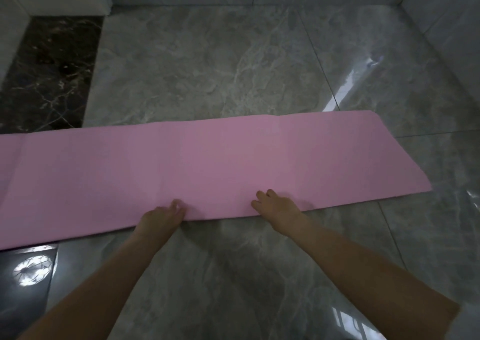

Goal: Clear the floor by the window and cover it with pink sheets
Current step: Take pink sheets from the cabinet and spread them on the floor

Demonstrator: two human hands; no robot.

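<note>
A long pink paper sheet (207, 163) lies flat across the glossy grey marble-tile floor (207, 61), its left end running out of view and its right end cut off square. The left hand (162, 216) pinches the sheet's near edge, its grip clamped on the paper. The right hand (276, 207) rests on the same edge, fingers curled onto the sheet. A dark marble strip (49, 74) borders the far left.

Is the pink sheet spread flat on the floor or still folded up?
Spread flat: the pink sheet lies as one long strip on the grey tiles, only faint creases showing.
</note>
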